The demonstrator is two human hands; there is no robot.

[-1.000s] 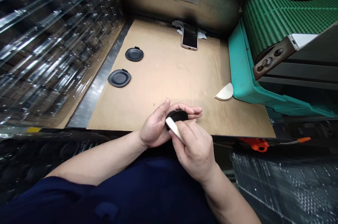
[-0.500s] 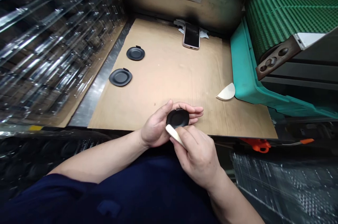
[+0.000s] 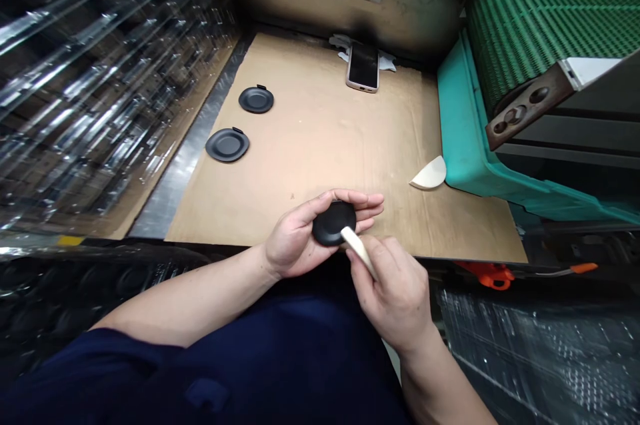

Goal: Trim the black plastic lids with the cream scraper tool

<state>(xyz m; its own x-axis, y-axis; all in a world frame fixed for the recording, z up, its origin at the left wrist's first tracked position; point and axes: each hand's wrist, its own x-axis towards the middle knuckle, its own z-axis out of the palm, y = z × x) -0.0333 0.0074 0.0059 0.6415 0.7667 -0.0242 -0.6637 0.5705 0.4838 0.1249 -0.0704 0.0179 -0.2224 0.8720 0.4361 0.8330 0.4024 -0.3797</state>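
Observation:
My left hand [image 3: 296,238] cradles a small round black part [image 3: 333,223] in its palm, thumb along one side and fingers curved behind it. Pinched in my right hand [image 3: 395,291] is a thin cream-white piece [image 3: 361,251], its tip at the lower right rim of the black part. Two similar black parts, one nearer [image 3: 227,145] and one farther [image 3: 257,99], lie on the left of the cardboard sheet [image 3: 320,145]. A white half-round piece [image 3: 430,173] rests at the right of the sheet.
A phone [image 3: 363,67] lies at the back on a crumpled wipe. On the right are a turquoise crate [image 3: 465,145] and a green conveyor belt [image 3: 550,25] carrying a black part. Clear plastic trays [image 3: 100,78] are stacked at left. An orange-handled tool [image 3: 493,273] sits below the front edge.
My right hand has moved right with the white piece, whose tip went from the left side of the black part to its lower right rim. My left hand has barely shifted.

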